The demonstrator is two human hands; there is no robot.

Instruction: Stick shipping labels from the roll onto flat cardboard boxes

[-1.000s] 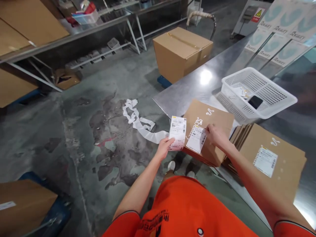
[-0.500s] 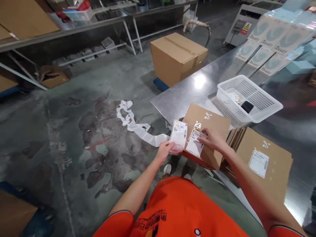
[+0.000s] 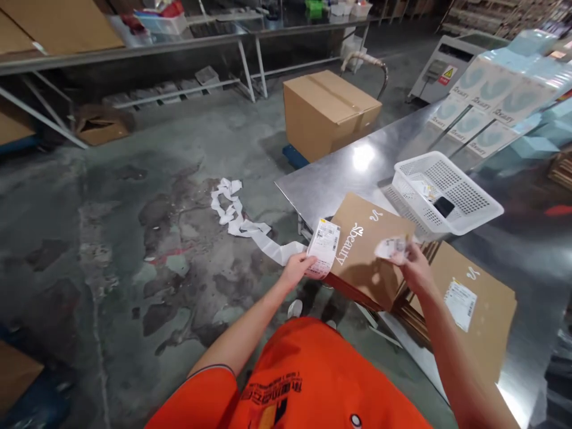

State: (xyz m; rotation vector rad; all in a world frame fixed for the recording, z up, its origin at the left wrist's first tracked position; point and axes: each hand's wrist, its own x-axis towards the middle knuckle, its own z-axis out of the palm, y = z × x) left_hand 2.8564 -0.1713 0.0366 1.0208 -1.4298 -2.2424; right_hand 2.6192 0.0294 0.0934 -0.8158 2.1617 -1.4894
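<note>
My left hand point(image 3: 297, 268) is closed on a roll of printed shipping labels point(image 3: 325, 243). From it a white backing strip point(image 3: 268, 243) trails down to the floor. Pinched in my right hand point(image 3: 413, 265) is a single shipping label point(image 3: 392, 247), curled and blurred by motion. It hangs over a stack of flat brown cartons point(image 3: 364, 238) with white "beauty" lettering on top. To the right lies a second stack of flat cartons point(image 3: 487, 304), its top one bearing a shipping label point(image 3: 461, 304).
A white perforated basket point(image 3: 473, 217) with a dark item inside stands on the metal table point(image 3: 330, 179). Wrapped printed boxes point(image 3: 480, 113) are piled farther back. Beyond the table's edge a large closed carton point(image 3: 328, 113) rests on a blue base. Another bench point(image 3: 214, 39) runs along the back.
My right hand has moved right, carrying the label off the left stack's top carton, whose lettering now shows. My left hand stays on the roll. The view has shifted slightly.
</note>
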